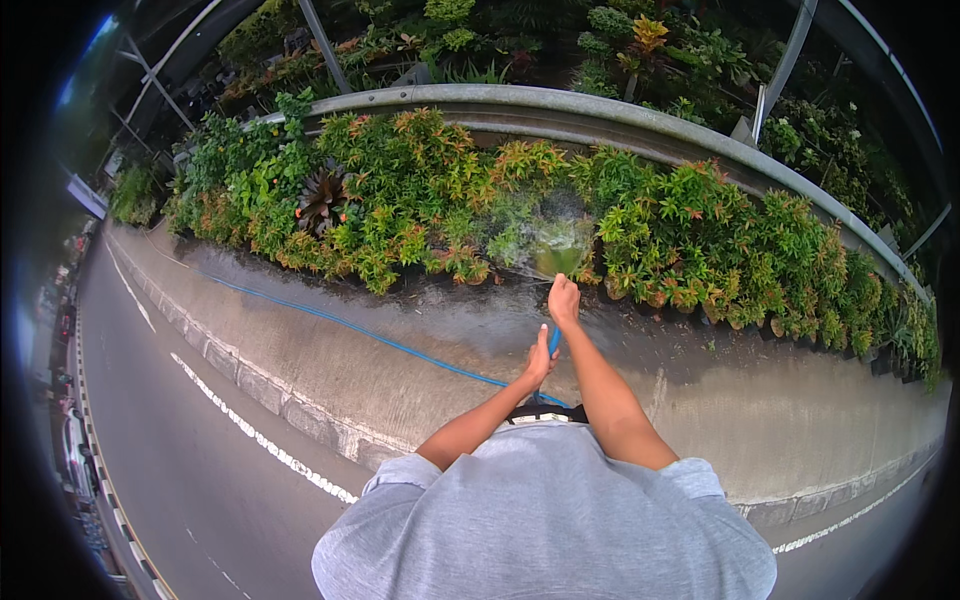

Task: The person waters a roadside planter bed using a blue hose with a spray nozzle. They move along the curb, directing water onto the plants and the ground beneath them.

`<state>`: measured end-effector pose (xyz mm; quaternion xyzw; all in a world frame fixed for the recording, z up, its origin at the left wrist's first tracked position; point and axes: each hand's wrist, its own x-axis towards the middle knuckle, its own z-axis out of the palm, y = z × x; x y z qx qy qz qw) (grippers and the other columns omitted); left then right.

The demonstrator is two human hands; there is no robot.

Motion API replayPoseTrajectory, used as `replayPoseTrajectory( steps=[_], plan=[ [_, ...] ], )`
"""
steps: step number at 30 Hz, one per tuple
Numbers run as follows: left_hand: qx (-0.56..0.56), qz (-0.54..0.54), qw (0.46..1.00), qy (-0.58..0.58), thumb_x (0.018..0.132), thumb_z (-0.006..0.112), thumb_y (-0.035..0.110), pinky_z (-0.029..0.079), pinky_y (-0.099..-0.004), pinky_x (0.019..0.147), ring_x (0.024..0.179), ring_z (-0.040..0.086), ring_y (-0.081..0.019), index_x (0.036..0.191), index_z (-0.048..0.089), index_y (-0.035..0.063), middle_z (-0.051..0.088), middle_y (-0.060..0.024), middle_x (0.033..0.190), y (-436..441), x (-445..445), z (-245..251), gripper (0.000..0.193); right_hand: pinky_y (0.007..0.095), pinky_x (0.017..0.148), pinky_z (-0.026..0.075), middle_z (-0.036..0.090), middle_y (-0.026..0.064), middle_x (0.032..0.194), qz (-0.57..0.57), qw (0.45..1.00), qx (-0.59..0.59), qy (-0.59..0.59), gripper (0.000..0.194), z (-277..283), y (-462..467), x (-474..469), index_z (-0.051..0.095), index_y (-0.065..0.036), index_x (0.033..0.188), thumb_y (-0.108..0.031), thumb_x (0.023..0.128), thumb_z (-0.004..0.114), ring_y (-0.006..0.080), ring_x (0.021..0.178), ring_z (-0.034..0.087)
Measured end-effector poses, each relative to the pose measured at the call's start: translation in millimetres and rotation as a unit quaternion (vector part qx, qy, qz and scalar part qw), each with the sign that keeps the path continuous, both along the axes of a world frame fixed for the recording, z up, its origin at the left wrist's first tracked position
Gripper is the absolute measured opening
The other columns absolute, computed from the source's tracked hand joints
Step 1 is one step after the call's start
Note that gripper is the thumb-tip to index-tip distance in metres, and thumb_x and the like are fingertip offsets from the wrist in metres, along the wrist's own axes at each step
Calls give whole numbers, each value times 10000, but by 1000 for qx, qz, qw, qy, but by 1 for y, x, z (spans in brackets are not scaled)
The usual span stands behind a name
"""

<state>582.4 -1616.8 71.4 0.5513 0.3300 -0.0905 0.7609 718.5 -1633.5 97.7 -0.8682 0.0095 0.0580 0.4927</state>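
A blue garden hose (352,328) runs across the pavement from the left and comes up to my hands. My right hand (564,300) is closed around its outlet end, and the nozzle tip is hidden by the fingers. Lower down, my left hand (539,356) holds the hose with the thumb lying along it. A fan of water (556,244) sprays forward from my right hand onto the row of leafy shrubs (420,180). Their leaves are green and yellow with reddish tips.
A metal guardrail (525,94) curves behind the shrubs, with more plants beyond. The concrete pavement (720,405) is wet near the plants. A stone kerb (281,397) separates it from the asphalt road (187,442). A white car (77,442) appears at the far left.
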Motion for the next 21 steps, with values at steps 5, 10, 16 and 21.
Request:
replayPoseTrajectory(
  steps=[5,10,16,21],
  plan=[
    [0,-57,998,-14,855,219,733,198,-269,382,371,273,-102,531,381,129,293,35,439,-14,7,3,705,516,827,400,598,318,884,-73,997,19,8,521,5,-31,3,602,95,836,-346,892,329,488,895,553],
    [15,-109,994,-3,854,227,735,199,-272,383,372,274,-102,545,391,126,303,34,447,-32,17,0,703,519,827,397,600,317,874,-144,989,16,-2,521,2,-64,8,600,101,824,-334,887,320,486,895,553],
    [-3,-188,982,5,851,241,733,191,-266,397,380,264,-99,568,397,124,293,43,467,-56,24,0,689,520,842,395,598,323,880,-214,977,10,7,532,-13,-109,11,608,95,830,-342,885,311,486,918,552],
    [-30,-232,972,24,856,250,728,163,-263,373,366,242,-86,570,387,128,290,49,469,-76,26,-9,678,517,865,401,602,323,905,-258,966,-10,24,537,-6,-135,3,631,91,838,-343,881,317,487,935,553]
  ],
)
